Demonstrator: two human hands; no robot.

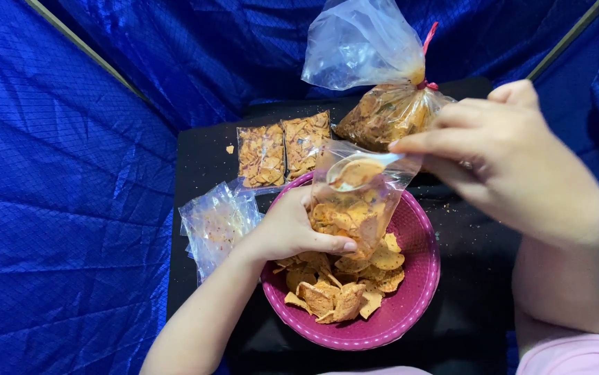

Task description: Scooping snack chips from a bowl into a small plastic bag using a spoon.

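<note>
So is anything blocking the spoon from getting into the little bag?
Nothing visible. The right hand holds the spoon already in the open mouth of the small clear bag, which the left hand holds over the pink bowl.

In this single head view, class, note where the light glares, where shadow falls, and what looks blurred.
Head view: glare streaks the blue cloth and the big tied bag; the black mat is dark, swallowing shadows; the right hand, closest to the lens, looks soft and slightly blurred; the left hand, small bag and chips in the pink bowl are sharp.
</note>
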